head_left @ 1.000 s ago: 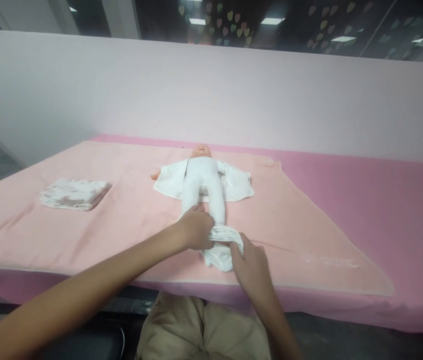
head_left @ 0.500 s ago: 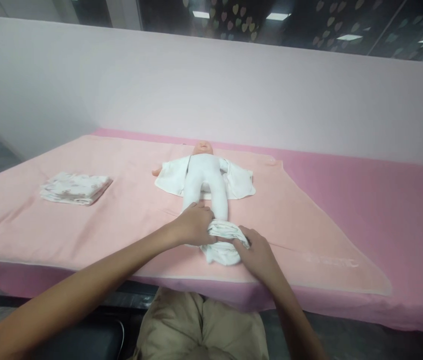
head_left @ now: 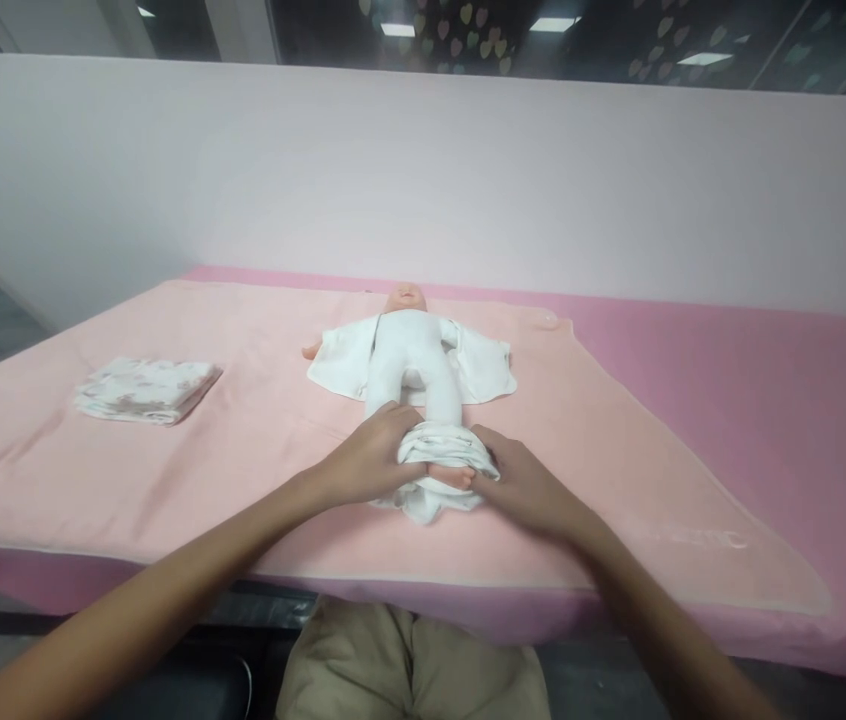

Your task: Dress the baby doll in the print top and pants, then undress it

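Note:
A baby doll [head_left: 409, 352] in white leggings lies on its back on a peach towel [head_left: 258, 430], head away from me, on an open white garment [head_left: 484, 372]. A bunched white cloth with a faint print [head_left: 438, 470] is gathered around the doll's feet. My left hand [head_left: 367, 462] is closed on the left side of this cloth. My right hand [head_left: 520, 482] grips its right side. A pink doll foot [head_left: 450, 473] shows between my hands.
A folded patterned cloth [head_left: 145, 388] lies on the towel to the left. The towel covers a pink padded table [head_left: 730, 380] against a pale wall. My knees in beige trousers [head_left: 408, 670] are below the table's front edge.
Both hands have slid the bunched cloth a little up the doll's legs, and a pink foot now shows. My right hand has moved from below the cloth to its right side.

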The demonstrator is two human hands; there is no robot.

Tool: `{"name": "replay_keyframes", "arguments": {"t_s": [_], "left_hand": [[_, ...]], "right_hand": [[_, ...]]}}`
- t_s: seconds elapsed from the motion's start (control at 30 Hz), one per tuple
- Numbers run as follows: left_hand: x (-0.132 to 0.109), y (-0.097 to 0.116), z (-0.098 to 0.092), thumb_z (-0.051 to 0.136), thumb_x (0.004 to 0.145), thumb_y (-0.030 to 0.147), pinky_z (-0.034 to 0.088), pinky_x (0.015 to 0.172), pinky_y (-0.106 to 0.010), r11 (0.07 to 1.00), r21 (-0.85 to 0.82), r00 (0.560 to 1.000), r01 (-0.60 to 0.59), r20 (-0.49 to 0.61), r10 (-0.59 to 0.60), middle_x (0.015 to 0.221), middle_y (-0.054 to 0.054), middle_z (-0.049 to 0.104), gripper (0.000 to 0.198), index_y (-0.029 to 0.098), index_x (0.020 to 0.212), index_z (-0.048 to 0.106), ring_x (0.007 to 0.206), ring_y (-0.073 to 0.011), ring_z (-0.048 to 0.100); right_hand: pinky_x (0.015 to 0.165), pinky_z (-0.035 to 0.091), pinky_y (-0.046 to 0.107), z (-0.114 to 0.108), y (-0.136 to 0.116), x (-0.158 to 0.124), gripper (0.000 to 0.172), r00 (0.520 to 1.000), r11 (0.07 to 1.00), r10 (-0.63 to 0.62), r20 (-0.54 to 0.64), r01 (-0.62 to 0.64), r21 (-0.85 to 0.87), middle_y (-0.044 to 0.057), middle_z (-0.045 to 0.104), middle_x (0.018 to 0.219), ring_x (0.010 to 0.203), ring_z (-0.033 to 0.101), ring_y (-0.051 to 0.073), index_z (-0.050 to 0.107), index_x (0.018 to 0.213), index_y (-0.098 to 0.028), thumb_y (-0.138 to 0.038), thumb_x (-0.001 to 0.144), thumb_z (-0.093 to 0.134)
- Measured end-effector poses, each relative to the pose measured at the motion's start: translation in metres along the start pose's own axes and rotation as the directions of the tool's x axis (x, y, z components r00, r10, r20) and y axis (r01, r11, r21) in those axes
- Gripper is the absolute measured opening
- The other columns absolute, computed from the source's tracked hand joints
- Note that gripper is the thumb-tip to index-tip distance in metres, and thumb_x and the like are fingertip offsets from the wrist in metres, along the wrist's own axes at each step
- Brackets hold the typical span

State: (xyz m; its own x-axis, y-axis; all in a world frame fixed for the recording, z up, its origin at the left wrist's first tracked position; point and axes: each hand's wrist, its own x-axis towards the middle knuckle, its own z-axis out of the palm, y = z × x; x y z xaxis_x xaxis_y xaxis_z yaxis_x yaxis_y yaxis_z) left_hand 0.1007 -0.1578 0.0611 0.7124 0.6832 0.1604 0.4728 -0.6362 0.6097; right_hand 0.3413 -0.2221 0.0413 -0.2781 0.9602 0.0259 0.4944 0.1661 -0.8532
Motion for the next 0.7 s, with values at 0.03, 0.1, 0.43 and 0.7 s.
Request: {"name": "replay_keyframes", "arguments": {"t_s": [0.03,0.1,0.43,0.7], "left_hand": [[0.001,-0.002,0.001,0.063,0.090,0.030,0.047,0.091,-0.040,1.000,0.020,1.000,-0.023,-0.002,0.023,0.106,-0.005,0.066,0.014,0.021,0.101,0.060,0.109,-0.0288,0.057],[0.004,-0.004,0.000,0.061,0.091,0.028,0.047,0.089,-0.039,0.996,0.073,0.999,-0.050,-0.011,0.051,0.104,-0.006,0.065,0.011,0.021,0.098,0.058,0.107,-0.0285,0.056],[0.030,-0.016,-0.025,0.064,0.093,0.036,0.041,0.092,-0.043,0.947,0.307,0.995,-0.094,-0.010,0.102,0.107,-0.006,0.064,0.025,0.021,0.113,0.061,0.102,-0.0289,0.055],[0.015,-0.042,-0.053,0.048,0.107,0.053,0.040,0.111,-0.043,0.998,-0.061,0.992,0.011,0.123,-0.003,0.145,-0.004,0.058,0.035,0.027,0.116,0.069,0.133,-0.0293,0.046]], "right_hand": [[0.077,0.043,0.026,-0.005,-0.001,0.003,0.029,1.000,0.999,-0.027,0.008,0.027,-0.044,0.004,0.069,0.103,0.090,0.059,0.019,0.065,0.108,-0.019,-0.044,0.094,0.063],[0.074,0.040,0.025,-0.015,-0.002,0.010,0.027,0.997,0.990,-0.078,0.025,0.081,-0.118,0.004,0.067,0.100,0.086,0.056,0.018,0.063,0.099,-0.017,-0.043,0.094,0.062],[0.067,0.032,0.022,-0.053,0.010,0.060,0.038,0.984,0.988,-0.076,0.161,0.095,-0.118,-0.001,0.056,0.090,0.078,0.044,0.011,0.061,0.101,-0.017,-0.046,0.082,0.076],[0.082,0.043,0.029,-0.063,0.016,0.077,0.054,0.988,0.987,-0.040,0.151,0.015,0.162,0.005,0.059,0.093,0.090,0.049,0.017,0.059,0.090,-0.016,-0.065,0.101,0.042]]}}
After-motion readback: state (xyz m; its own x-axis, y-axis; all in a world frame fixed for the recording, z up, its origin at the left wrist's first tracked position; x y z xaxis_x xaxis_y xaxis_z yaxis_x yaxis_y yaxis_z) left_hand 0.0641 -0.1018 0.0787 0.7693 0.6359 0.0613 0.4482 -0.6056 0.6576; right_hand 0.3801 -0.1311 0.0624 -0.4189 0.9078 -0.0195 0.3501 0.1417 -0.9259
